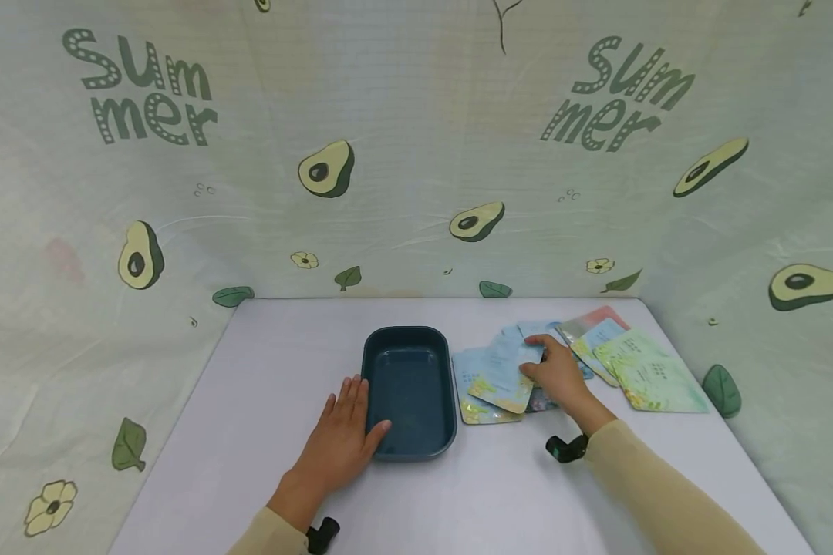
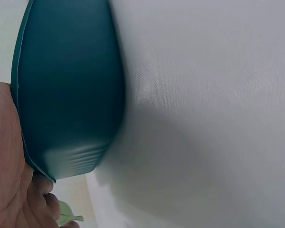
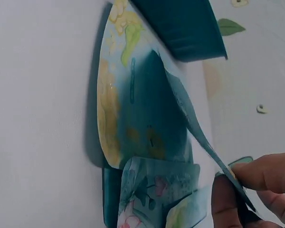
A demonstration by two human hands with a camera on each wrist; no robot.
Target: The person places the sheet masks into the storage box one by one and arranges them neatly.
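Backdrop cloth (image 1: 416,154) printed twice with "Summer" among avocados; the print on the packets is too small to read. Your right hand (image 1: 558,375) pinches a pale blue foil sachet with a yellow lower edge (image 1: 505,374) by its far edge, thumb and fingertips (image 3: 263,173) clamped on it, lifting that edge off the spread of similar sachets (image 1: 639,362) lying right of the tray. Your left hand (image 1: 340,439) rests flat, fingers straight, against the near-left rim of the dark teal rectangular plastic tray (image 1: 409,389), which holds nothing, on the white table (image 1: 264,362).
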